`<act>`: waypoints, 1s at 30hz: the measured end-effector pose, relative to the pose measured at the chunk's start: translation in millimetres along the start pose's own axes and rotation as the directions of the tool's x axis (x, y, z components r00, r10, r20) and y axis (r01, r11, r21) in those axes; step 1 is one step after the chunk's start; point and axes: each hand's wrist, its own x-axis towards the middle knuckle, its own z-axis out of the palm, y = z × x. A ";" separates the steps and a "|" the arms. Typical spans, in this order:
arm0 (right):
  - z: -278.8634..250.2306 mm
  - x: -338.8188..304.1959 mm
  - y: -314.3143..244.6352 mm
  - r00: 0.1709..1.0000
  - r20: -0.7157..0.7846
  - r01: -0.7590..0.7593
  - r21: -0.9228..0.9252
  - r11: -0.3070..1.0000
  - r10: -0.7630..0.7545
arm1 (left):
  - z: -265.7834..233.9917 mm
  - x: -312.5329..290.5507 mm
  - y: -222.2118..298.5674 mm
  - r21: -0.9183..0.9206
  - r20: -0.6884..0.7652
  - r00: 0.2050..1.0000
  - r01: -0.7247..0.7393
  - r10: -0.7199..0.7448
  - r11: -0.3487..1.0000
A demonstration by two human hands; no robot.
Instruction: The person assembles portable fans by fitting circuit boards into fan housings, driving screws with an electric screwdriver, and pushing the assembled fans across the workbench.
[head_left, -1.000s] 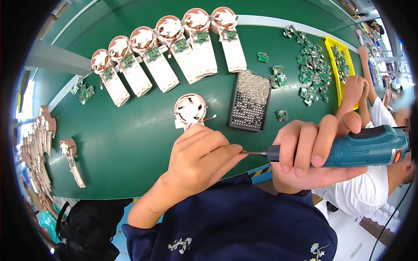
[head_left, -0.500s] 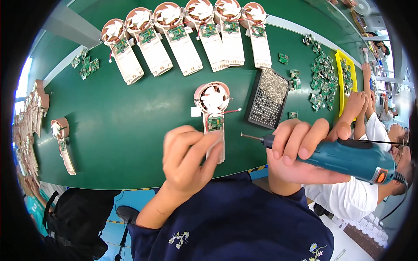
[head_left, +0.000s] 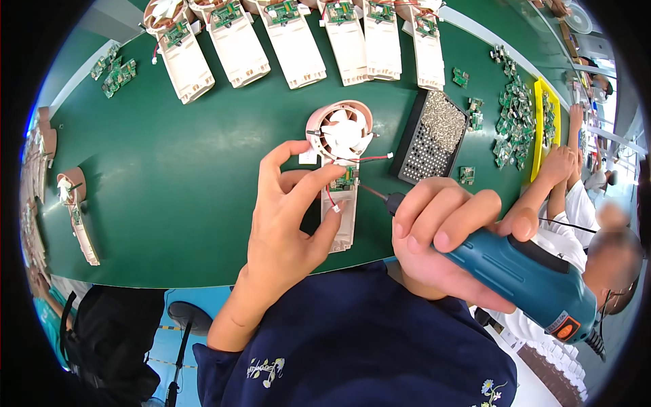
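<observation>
A handheld fan (head_left: 344,225) lies on the green table in front of me, its round pink-rimmed head with white blades pointing away. A small green circuit board (head_left: 349,178) sits in its open handle, with thin red and black wires and white plugs. My left hand (head_left: 278,214) is spread over the fan: a fingertip rests at the board, and the thumb is beside a white plug. My right hand (head_left: 441,224) is closed round a teal electric screwdriver (head_left: 519,268). Its thin bit points at the board's right edge; whether it touches a screw I cannot tell.
A black screw tray (head_left: 409,136) stands right of the fan. Several open fans (head_left: 298,57) line the far side; another fan (head_left: 80,220) lies left. Loose circuit boards (head_left: 513,122) and a yellow bin (head_left: 538,146) are at right, where a co-worker's arm (head_left: 557,166) reaches in.
My left hand has moved up and opened out over the board. The screwdriver's bit has come left and up to the board's edge. The whole view has shifted slightly.
</observation>
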 end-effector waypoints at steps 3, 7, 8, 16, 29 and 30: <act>1.4 -1.8 -2.7 0.999 0.014 -0.030 -0.011 0.999 0.031 | 2.5 -4.2 -4.4 -0.038 -0.023 0.998 0.054 -0.054 0.998; 3.3 -2.6 -0.3 1.000 0.015 -0.019 -0.034 0.999 0.019 | 7.7 -3.1 -4.7 -0.074 -0.073 0.992 0.101 -0.106 0.992; 3.7 -2.9 0.6 1.000 0.013 -0.026 -0.034 0.999 0.026 | 9.9 -3.6 -4.7 -0.075 -0.072 0.991 0.108 -0.114 0.991; 7.5 -10.0 6.6 0.999 0.026 0.032 -0.090 0.995 -0.030 | 19.0 -8.2 -12.0 -0.039 -0.170 0.985 0.018 -0.024 0.999; 10.3 -9.9 6.6 1.000 0.011 0.003 -0.082 0.997 -0.002 | 20.5 -8.9 -15.0 -0.026 -0.187 0.982 0.000 -0.005 1.000; 10.0 -9.2 4.9 0.999 0.033 -0.021 -0.090 0.996 0.024 | 20.8 -9.2 -15.3 -0.025 -0.189 0.982 -0.002 -0.003 1.000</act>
